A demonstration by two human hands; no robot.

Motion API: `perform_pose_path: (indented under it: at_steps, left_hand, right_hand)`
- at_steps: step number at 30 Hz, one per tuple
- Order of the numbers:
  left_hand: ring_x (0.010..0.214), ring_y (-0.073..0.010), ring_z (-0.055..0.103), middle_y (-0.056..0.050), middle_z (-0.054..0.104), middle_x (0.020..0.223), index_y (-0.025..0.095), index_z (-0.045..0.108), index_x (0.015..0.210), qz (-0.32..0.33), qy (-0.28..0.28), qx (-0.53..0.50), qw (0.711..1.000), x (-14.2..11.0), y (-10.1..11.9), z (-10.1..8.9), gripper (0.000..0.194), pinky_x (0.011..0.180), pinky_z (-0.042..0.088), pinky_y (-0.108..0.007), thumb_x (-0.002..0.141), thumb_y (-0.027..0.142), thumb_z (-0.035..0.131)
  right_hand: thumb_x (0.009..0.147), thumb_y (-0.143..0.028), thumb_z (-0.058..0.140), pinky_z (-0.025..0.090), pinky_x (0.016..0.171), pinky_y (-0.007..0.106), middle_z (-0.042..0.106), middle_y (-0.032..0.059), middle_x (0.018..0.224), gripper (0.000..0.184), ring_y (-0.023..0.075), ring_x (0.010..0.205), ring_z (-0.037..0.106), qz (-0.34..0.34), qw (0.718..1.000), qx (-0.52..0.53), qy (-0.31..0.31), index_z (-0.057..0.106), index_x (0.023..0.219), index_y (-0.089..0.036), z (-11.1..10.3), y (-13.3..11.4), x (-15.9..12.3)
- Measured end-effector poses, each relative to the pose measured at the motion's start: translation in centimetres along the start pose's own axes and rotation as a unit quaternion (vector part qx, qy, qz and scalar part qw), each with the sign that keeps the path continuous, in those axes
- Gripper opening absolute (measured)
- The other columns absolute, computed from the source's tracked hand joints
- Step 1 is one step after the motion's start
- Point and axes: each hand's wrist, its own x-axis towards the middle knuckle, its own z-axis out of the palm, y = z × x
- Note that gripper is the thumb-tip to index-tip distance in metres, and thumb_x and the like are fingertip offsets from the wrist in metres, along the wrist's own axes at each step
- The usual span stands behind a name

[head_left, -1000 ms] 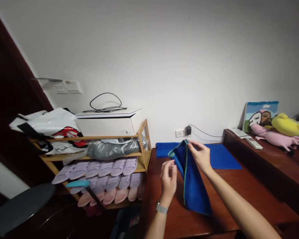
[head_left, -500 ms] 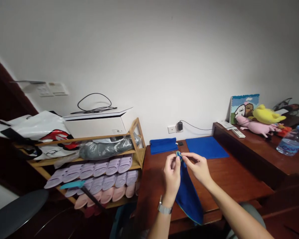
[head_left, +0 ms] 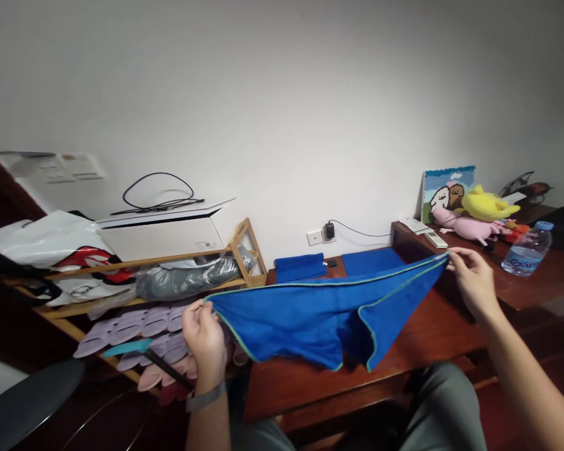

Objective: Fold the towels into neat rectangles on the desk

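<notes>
A blue cloth [head_left: 291, 319] with green edging is stretched between my two hands above the wooden desk [head_left: 301, 391]. My left hand [head_left: 204, 338] pinches one corner at the left, in front of the shoe rack. Out at the right, my right hand [head_left: 472, 282] grips the opposite corner. The top edge runs nearly straight between them, while the lower part hangs in loose folds. Behind it on the desk lie a folded blue cloth [head_left: 301, 267] and a flat blue cloth [head_left: 371, 261], partly covered by the held one.
A shoe rack [head_left: 251, 250] with slippers, a white box [head_left: 164, 238] and a plastic bag stands left. On the raised right surface are a water bottle [head_left: 529, 249], plush toys [head_left: 489, 203], a remote [head_left: 435, 239] and a picture. A charger [head_left: 329, 230] is plugged into the wall.
My hands were close together at the cloth's edge, with the cloth hanging narrow. They have moved far apart, left and right, and the cloth is now spread wide between them.
</notes>
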Motion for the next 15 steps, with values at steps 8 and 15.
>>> perform_pose_path:
  at_steps: [8,15]
  left_hand:
    - [0.062,-0.0117,0.048,0.006,0.053,0.075,0.023,0.056,0.092,0.026,0.003,0.014,1.000,-0.8,0.5,-1.1,0.031,0.055,0.039,-0.024,0.072,0.046,0.061]
    - [0.062,-0.0148,0.045,0.006,0.051,0.074,0.023,0.056,0.095,0.027,0.088,-0.008,0.996,-2.9,2.4,-3.2,0.029,0.057,0.037,-0.030,0.070,0.037,0.062]
  right_hand:
    - [0.089,-0.046,0.061,0.052,0.097,0.045,0.075,0.0095,0.098,0.026,0.0238,0.096,0.069,-0.114,0.986,-0.109,-0.046,0.074,0.087,-0.024,-4.1,0.0,-0.6]
    - [0.097,-0.032,0.054,0.049,0.108,0.046,0.076,0.0099,0.112,0.026,0.0265,0.112,0.070,-0.222,0.960,-0.165,0.034,0.079,0.104,-0.031,-6.7,-3.3,-3.7]
